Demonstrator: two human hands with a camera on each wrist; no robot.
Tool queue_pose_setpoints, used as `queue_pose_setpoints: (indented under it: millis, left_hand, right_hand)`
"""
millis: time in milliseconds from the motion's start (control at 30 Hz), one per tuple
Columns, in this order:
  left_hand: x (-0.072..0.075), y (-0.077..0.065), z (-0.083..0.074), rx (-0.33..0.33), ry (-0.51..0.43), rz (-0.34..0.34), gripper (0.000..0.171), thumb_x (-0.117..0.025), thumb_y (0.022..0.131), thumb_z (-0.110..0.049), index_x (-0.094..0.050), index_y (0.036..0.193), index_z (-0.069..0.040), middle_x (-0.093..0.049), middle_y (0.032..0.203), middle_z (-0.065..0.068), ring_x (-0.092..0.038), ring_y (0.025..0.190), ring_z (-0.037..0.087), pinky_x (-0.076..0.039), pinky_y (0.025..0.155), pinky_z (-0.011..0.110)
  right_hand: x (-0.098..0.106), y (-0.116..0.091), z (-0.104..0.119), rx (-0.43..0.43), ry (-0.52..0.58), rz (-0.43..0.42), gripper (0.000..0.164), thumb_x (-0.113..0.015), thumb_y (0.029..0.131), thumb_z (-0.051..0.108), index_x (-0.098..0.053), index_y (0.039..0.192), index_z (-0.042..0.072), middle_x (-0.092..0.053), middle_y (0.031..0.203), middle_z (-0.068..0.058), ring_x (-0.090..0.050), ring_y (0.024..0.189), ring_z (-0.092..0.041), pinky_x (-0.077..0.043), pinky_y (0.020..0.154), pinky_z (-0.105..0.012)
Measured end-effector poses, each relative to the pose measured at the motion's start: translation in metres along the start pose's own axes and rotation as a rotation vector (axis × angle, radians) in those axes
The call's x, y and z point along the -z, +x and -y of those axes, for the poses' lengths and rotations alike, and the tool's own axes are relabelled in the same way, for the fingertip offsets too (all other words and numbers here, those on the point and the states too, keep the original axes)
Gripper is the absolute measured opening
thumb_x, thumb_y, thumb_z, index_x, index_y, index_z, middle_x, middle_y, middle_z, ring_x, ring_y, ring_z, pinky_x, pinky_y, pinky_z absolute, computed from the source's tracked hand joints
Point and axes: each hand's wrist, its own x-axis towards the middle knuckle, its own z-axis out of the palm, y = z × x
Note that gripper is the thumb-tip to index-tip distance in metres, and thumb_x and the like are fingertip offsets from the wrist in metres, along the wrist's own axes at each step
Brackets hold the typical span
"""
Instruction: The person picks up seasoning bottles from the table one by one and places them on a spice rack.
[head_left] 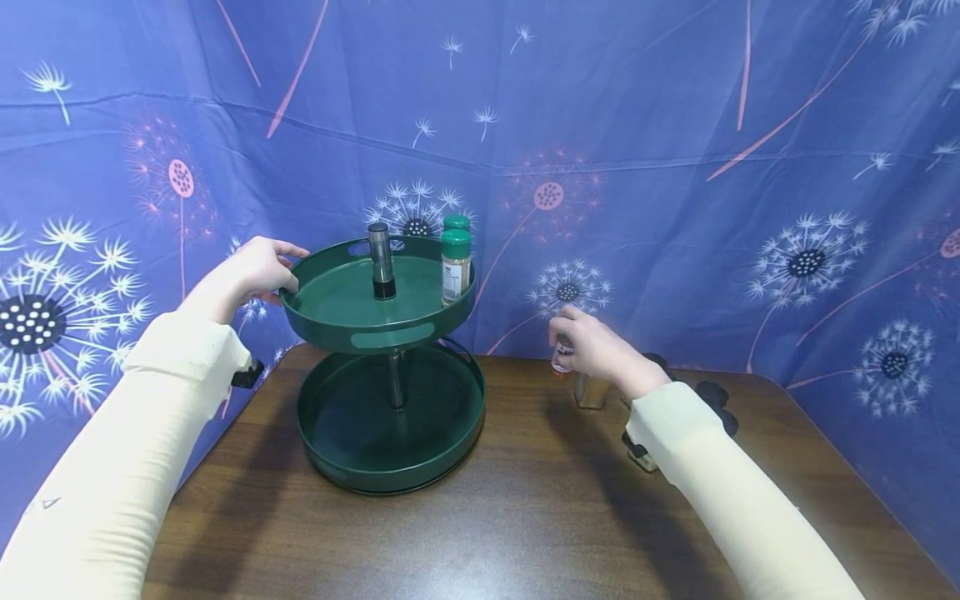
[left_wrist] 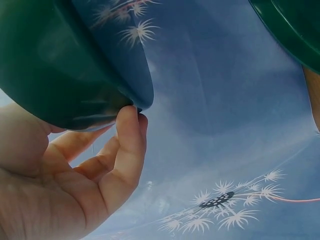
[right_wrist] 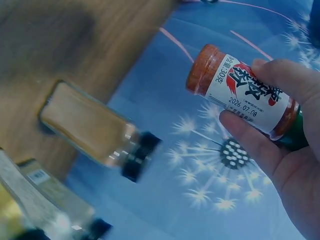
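Note:
A green two-tier round tray [head_left: 337, 287] stands on the left of the table. My left hand [head_left: 258, 268] pinches the upper tier's rim at its left side; the left wrist view shows fingertips [left_wrist: 131, 117] at the rim's edge. Two green-capped spice jars [head_left: 454, 275] stand on that tier's right side, one behind the other. Over the table, right of the tray, my right hand [head_left: 600, 346] grips a small jar of red chili powder [right_wrist: 240, 92] between thumb and fingers. That jar is tilted, its green cap partly hidden in the palm, its label facing the wrist camera.
A square jar of tan powder [right_wrist: 90, 125] with a black cap stands on the wooden table [head_left: 525, 517] by my right hand. Several more black-capped jars [head_left: 712, 393] sit behind and beneath the right forearm, partly hidden. Blue dandelion-print cloth [head_left: 637, 100] hangs around the table.

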Motion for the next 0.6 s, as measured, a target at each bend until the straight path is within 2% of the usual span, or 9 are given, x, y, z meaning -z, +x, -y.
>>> queue_pose_setpoints:
  millis: [433, 600]
  left_hand:
    - [-0.001, -0.002, -0.001, -0.011, -0.016, 0.002, 0.063, -0.05, 0.075, 0.008, -0.033, 0.135, 0.002, -0.035, 0.127, 0.035, -0.059, 0.065, 0.013, -0.057, 0.059, 0.036]
    - [-0.002, -0.004, 0.001, -0.018, -0.009, 0.0, 0.061, -0.05, 0.075, 0.007, -0.032, 0.134, 0.004, -0.039, 0.122, 0.035, -0.06, 0.065, 0.014, -0.057, 0.058, 0.034]
  right_hand:
    - [0.048, 0.016, 0.011, 0.057, -0.015, -0.042, 0.017, -0.068, 0.068, 0.004, -0.057, 0.079, 0.011, -0.045, 0.087, -0.003, -0.045, 0.071, -0.017, -0.042, 0.059, -0.027]
    - [0.058, 0.023, 0.018, 0.08, -0.018, -0.015, 0.019, -0.068, 0.066, 0.004, -0.056, 0.078, 0.012, -0.046, 0.087, -0.003, -0.046, 0.075, -0.018, -0.044, 0.062, -0.028]
